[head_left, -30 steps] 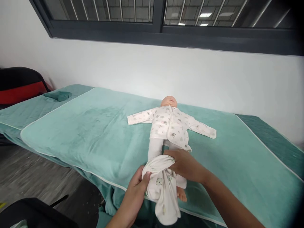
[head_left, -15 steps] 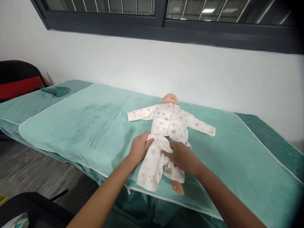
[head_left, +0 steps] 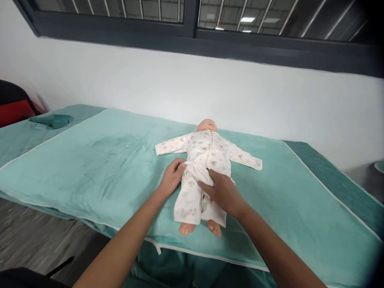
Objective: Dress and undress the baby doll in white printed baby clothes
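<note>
A baby doll lies on its back on a green padded bed, head toward the wall. It wears a white printed long-sleeved shirt with both sleeves spread out. White printed pants cover its legs, and both feet stick out of the leg openings. My left hand is closed on the bunched waistband at the doll's left-hand side in view. My right hand grips the waistband on the other side, its thumb lying across the front of the cloth. The fingertips of both hands are partly hidden.
The light green cover spreads widely over the bed, with its white-edged front near me. A dark green cloth piece lies at the far left. A red and black chair stands beyond it. Behind the bed is a white wall below a barred window.
The pants have been drawn higher toward the shirt, and both feet now show. My right hand has moved up along with the waistband. The view has shifted slightly.
</note>
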The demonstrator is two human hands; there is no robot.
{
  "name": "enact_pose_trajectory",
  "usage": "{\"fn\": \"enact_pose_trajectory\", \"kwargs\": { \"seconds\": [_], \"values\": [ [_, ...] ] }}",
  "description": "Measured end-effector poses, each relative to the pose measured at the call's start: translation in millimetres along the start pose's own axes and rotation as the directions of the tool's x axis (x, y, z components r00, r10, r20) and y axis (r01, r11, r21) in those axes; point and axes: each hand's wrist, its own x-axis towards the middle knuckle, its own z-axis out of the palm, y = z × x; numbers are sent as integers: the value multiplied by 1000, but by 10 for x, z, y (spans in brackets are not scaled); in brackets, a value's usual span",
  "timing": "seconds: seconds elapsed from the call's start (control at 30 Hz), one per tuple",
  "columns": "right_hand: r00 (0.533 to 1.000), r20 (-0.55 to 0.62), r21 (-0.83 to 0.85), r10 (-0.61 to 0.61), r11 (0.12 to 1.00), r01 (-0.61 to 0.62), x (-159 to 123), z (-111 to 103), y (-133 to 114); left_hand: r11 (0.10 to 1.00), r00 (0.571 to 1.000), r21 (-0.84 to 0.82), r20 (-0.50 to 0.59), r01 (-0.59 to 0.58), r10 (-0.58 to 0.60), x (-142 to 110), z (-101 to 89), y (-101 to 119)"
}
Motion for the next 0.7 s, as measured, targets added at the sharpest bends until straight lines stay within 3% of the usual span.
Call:
{"fn": "enact_pose_trajectory", "kwargs": {
  "seconds": [0.07, 0.13, 0.23, 0.3, 0.4, 0.47, 0.53, 0.63, 0.7],
  "values": [
    [999, -24, 92, -29, 995, 31, -78, -64, 29, 973, 994, -203, 31, 113, -109, 22, -100, 36],
    [992, -101, 203, -73, 975, 93, -126, -148, 85, 948, 985, -266, 42, 172, -167, 90, -187, 110],
    [944, -308, 280, -118, 937, 208, -94, -266, 208, 980, 993, -156, 21, 119, -117, 239, -231, 294],
    [907, -407, 210, -106, 956, 206, -9, -299, 284, 1000, 993, -6, 113, 25, -24, 334, -192, 444],
    [924, -352, -108, -149, 987, 119, 149, -244, 321, 928, 936, 321, 344, -186, 69, 426, -62, 652],
    [946, -249, -358, -209, 927, 111, 238, -158, 289, 783, 905, 531, 414, -325, 95, 439, 44, 746],
    [947, -205, -524, -247, 845, 107, 298, -76, 235, 624, 897, 665, 417, -411, 145, 418, 140, 790],
    [944, -207, -575, -258, 813, 96, 346, -50, 175, 504, 889, 733, 407, -456, 211, 371, 213, 784],
    [946, -231, -445, -227, 889, 104, 364, -122, 178, 552, 896, 707, 384, -441, 224, 371, 196, 756]
  ]
}}
